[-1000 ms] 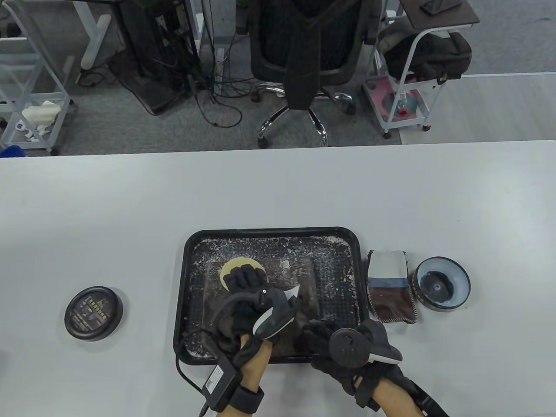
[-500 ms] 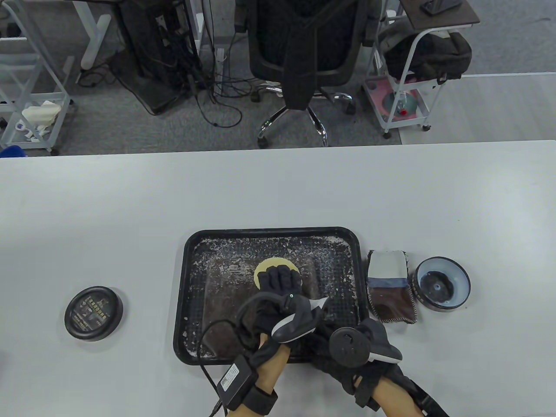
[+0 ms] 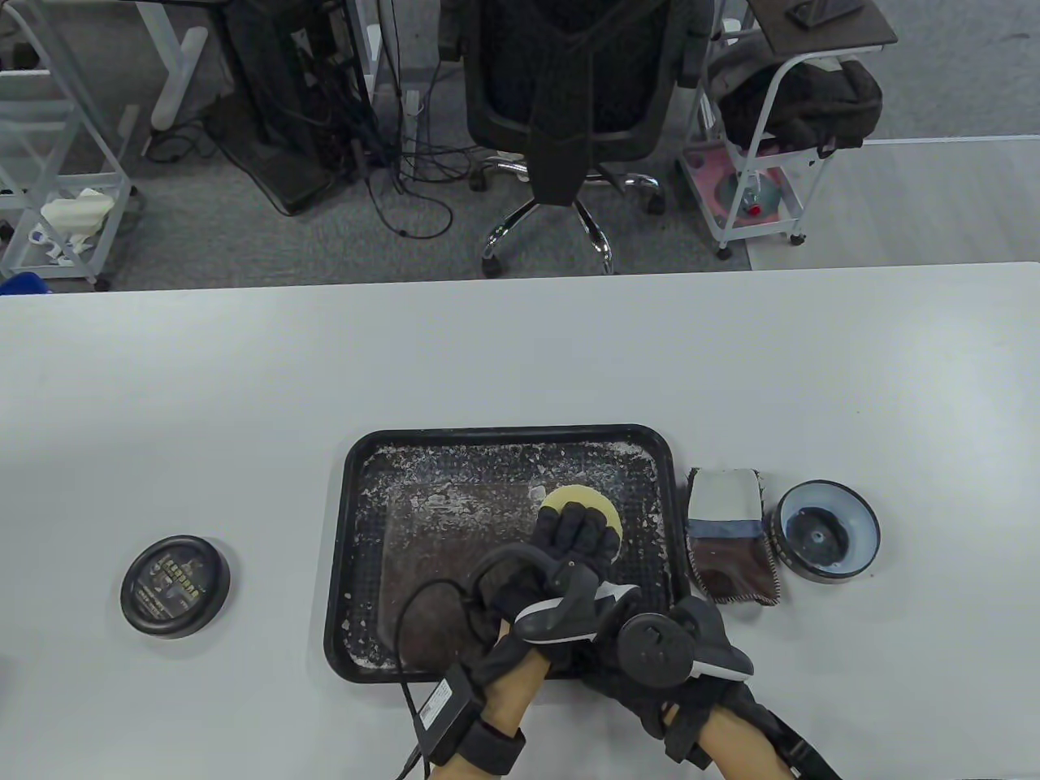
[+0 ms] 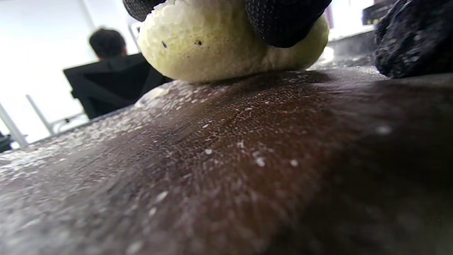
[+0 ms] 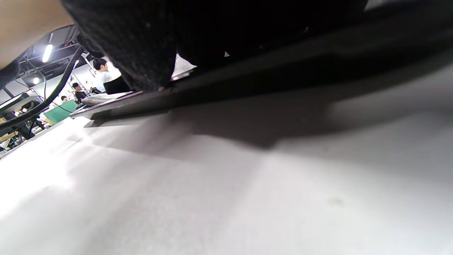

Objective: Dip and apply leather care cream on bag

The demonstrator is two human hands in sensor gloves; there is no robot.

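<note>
A brown leather bag [image 3: 455, 552] lies flat in a black tray [image 3: 504, 432] dusted with white flecks. My left hand [image 3: 569, 532] grips a round yellow sponge [image 3: 587, 500] and presses it on the bag's right part, near the far edge. In the left wrist view the sponge [image 4: 212, 46] sits on the flecked leather [image 4: 226, 159] with gloved fingers curled over it. My right hand [image 3: 650, 691] rests at the tray's near right corner. Its fingers [image 5: 141, 42] reach over the tray rim [image 5: 247, 85] and are largely hidden behind the left tracker.
An open cream tin [image 3: 827, 530] stands right of the tray, with a brown and white cloth mitt [image 3: 731, 544] between them. A round black lid [image 3: 175, 585] lies on the table at the left. An office chair and carts stand beyond the far edge.
My left hand has slid the sponge across the bag from the left part to the right part. The right hand has stayed at the tray's near corner.
</note>
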